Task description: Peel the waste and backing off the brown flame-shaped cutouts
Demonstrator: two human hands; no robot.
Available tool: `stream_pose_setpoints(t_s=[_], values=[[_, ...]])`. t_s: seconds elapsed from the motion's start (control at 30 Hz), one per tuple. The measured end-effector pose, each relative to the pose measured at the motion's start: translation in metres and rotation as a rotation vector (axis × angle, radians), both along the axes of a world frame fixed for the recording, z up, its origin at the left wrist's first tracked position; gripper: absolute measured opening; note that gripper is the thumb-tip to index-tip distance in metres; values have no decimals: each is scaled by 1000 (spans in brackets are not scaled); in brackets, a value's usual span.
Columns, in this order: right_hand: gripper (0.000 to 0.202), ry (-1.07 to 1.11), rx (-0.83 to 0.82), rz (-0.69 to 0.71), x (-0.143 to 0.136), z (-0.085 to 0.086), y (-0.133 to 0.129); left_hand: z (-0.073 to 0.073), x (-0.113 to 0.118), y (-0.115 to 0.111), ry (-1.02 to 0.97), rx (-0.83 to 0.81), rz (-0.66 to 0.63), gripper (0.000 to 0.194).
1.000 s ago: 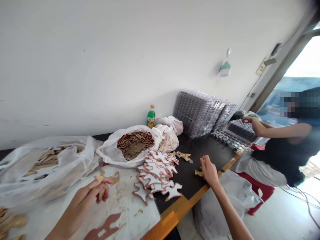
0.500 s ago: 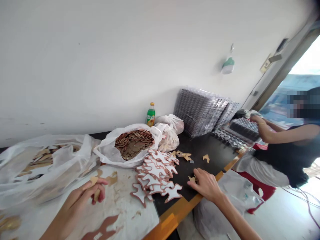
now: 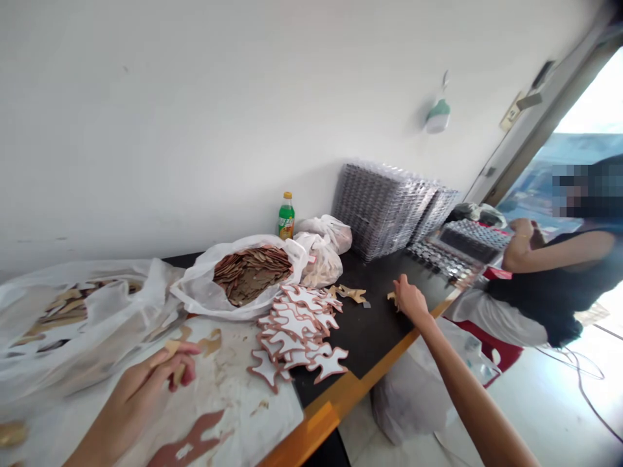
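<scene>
Clearly, tan pieces [image 3: 180,373] among left-hand fingers [image 3: 191,349].

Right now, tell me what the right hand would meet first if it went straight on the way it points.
Past the tan scrap at its fingertips, the right hand would probably meet the tall gray stack of trays first; with one view, depth and height are unclear.

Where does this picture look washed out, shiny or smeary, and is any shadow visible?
In the head view, glare whitens the opening at upper right; there too, the plastic stacks glint, the green-and-white lamp has a soft shadow on the wall to its left, and the tan scrap at the lower left edge looks blurred.
</scene>
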State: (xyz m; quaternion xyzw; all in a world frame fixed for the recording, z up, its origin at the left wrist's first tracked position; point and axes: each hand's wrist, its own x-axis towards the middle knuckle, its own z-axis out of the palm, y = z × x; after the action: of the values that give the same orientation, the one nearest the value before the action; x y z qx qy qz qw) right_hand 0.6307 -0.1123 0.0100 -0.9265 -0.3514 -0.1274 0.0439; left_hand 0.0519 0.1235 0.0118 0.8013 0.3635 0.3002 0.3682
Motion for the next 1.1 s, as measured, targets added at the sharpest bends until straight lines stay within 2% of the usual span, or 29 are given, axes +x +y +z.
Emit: stream_pose_setpoints(t_s=[0.13, 0.2, 0.3, 0.4, 0.57, 0.7, 0.87, 0.97, 1.1], values=[[36, 43, -48, 61, 5, -13, 2, -7, -6, 5, -51, -42, -2, 48], [27, 54, -51, 130, 5, -15, 0, -9, -8, 6, -62, -45, -1, 47], [18, 60, -11, 231, 4, -9, 2, -12, -8, 6, -75, -77, -2, 42], [22, 61, 81, 283, -5, 1, 13, -11, -7, 2, -83, -93, -17, 41], [35, 115, 186, 428, -42, 17, 55, 1, -2, -8, -80, -137, -50, 40], [23, 221, 117, 573, -74, 20, 98, 9, 3, -16, -89, -124, -62, 39], [10, 336, 87, 613, -93, 18, 130, 14, 4, -25, -63, -85, -118, 43], [12, 397, 185, 614, -91, 26, 129, 16, 3, -28, -45, -57, -147, 45], [21, 454, 479, 521, -66, 47, 103, 16, 0, -27, -47, -30, -149, 47]])
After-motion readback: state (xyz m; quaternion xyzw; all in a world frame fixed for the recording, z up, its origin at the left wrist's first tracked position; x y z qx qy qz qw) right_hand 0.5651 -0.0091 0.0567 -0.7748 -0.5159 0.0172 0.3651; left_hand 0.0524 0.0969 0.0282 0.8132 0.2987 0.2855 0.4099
